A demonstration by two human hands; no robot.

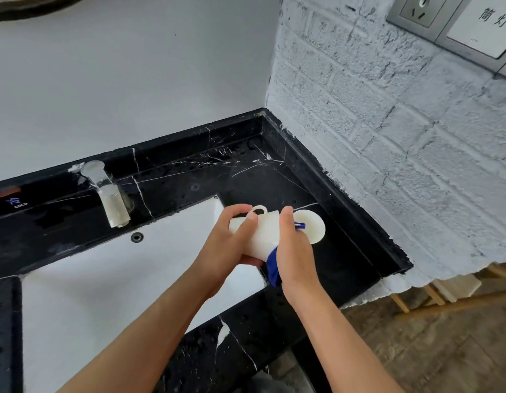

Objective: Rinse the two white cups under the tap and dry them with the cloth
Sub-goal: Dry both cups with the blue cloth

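Cups: one white cup [261, 236] lies sideways in mid-air over the black marble counter [317, 268] beside the white sink [104, 279], gripped by the left hand [229, 245]; the right hand [295, 251] presses a blue cloth [273, 265] against it. Second cup [311, 226] sits just behind. A chrome tap [110, 197] stands by the painted brick wall [388, 137]

Black marble counter [274, 177]: tap [110, 199], white cup [312, 226].
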